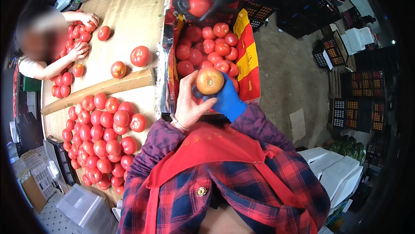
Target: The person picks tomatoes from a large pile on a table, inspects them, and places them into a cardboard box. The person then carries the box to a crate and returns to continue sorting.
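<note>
A paler, orange-yellow tomato (210, 81) is between my two hands, above the near end of a lined crate (251, 71) of red tomatoes (209, 46). My bare left hand (190, 99) touches its left side, with the thumb below it. On the right, my right hand (229, 97), in a blue glove, cups the same tomato from beneath; its fingers are partly hidden. To the left, a large heap of red tomatoes (100, 130) lies on the wooden table (142, 16), with one tomato (138, 122) at its right edge.
A wooden bar (100, 89) crosses the table. Beyond the crate a co-worker's dark-gloved hands (214, 2) hold a tomato (198, 7). Another person's bare hands (79, 50) touch tomatoes at the far left. Clear plastic bins (86, 209) and white boxes (337, 172) stand nearby.
</note>
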Demonstrator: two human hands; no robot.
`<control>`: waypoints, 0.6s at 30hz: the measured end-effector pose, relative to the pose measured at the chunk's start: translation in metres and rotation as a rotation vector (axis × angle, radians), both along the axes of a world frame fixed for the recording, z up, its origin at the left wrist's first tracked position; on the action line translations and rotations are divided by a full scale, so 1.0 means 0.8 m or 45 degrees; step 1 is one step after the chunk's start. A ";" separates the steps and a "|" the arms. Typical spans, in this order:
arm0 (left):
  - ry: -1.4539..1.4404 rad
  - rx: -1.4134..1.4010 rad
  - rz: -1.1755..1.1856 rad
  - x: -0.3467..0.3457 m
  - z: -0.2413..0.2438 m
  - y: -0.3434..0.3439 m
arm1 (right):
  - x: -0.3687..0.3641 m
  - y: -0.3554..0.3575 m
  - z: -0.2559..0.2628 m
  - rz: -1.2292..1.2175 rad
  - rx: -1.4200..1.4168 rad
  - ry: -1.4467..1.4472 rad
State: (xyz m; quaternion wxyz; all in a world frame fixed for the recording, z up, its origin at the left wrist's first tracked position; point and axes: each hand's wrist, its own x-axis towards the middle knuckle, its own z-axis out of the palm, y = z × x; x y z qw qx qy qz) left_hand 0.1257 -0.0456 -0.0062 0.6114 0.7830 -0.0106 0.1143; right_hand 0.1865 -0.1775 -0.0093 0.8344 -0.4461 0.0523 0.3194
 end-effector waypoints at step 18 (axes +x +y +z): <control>0.119 0.018 -0.110 -0.004 0.019 0.004 | 0.037 -0.005 -0.044 0.681 0.353 -0.409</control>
